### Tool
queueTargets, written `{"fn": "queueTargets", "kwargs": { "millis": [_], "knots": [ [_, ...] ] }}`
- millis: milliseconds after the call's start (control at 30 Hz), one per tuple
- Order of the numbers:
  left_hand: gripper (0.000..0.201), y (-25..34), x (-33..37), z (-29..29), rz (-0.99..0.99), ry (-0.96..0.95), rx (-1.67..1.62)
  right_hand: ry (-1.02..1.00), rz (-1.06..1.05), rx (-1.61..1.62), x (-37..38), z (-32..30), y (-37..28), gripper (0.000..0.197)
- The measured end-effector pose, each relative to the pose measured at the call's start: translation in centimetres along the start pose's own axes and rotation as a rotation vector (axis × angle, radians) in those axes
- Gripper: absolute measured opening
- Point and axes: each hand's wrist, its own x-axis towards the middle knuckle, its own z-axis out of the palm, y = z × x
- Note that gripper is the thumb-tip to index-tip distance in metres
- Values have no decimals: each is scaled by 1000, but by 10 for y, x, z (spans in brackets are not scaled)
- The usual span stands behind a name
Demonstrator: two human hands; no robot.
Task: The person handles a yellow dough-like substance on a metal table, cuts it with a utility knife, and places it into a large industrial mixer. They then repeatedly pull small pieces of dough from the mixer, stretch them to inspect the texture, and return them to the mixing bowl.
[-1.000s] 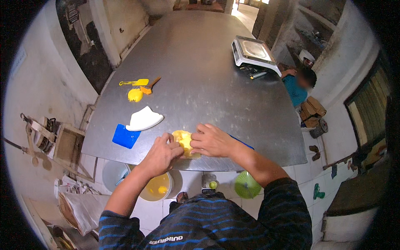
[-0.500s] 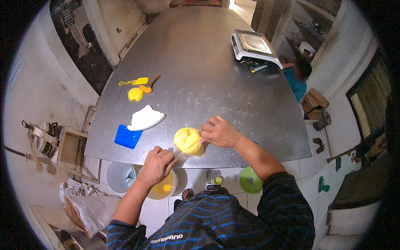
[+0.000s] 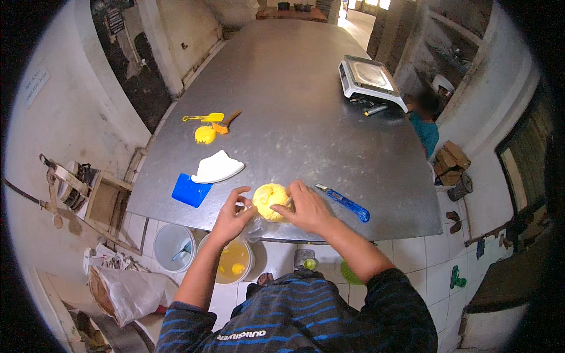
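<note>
A rounded yellow lump (image 3: 271, 200), soft-looking and creased on top, stands at the near edge of the metal table, with a clear plastic bag (image 3: 254, 230) around its lower part. From the right, my right hand (image 3: 308, 209) curves round the lump, its thumb pressed onto the yellow surface. My left hand (image 3: 231, 215) is at the lump's left side with curled fingers, thumb and forefinger at the plastic. To the right of my right hand lies a blue utility knife (image 3: 346, 203). Left of my left hand are a white curved scraper (image 3: 218, 167) and a blue flat scraper (image 3: 190, 191).
Farther left on the table (image 3: 282, 88) lie a yellow spatula (image 3: 210, 117), a smaller yellow lump (image 3: 205, 135) and a wooden-handled tool (image 3: 228, 121). A white scale (image 3: 369, 79) stands back right, near another person (image 3: 425, 126). Buckets (image 3: 172, 250) stand below the near edge.
Both hands have closed in around the yellow lump, my left hand coming up toward it. My right thumb now lies on the lump. The blue knife, hidden before, now shows.
</note>
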Motion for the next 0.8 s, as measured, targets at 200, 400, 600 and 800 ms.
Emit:
{"fn": "queueTargets", "kwargs": {
  "millis": [200,400,600,800],
  "knots": [
    [63,14,22,0,-189,-342,-5,110,181,311,8,18,18,44],
    [60,-13,18,10,-84,-255,-222,10,199,288,35,17,26,30],
    [42,-12,13,22,-36,-4,-159,32,240,326,42,18,4,22],
    [29,21,16,33,428,412,182,350,159,758,25,30,-12,20]
  ]
}}
